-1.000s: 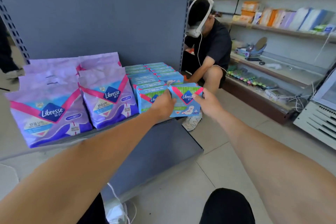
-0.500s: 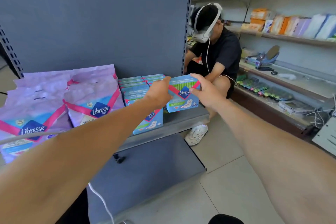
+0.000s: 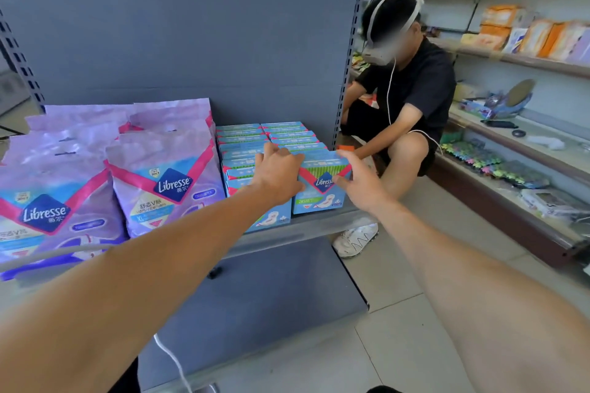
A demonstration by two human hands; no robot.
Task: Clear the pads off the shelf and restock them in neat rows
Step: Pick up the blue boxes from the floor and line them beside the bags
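Observation:
A blue Libresse pad pack (image 3: 323, 182) stands upright at the front of the right blue row on the grey shelf (image 3: 306, 228). My left hand (image 3: 277, 175) grips its left side and my right hand (image 3: 359, 183) holds its right side, thumb on the front face. Behind and to the left, two rows of matching blue packs (image 3: 242, 145) run back to the grey panel. Large purple Libresse bags (image 3: 166, 182) fill the left part of the shelf in rows.
A person in a black shirt (image 3: 418, 92) with a headset crouches just right of the shelf upright. A lower grey shelf (image 3: 255, 297) juts out below. Side shelves (image 3: 510, 153) with goods line the right wall. A white cable (image 3: 174, 357) hangs near my legs.
Both hands carried the blue pack from the air in front of the shelf back and down onto the shelf, at the front of the right blue row. The view moved closer.

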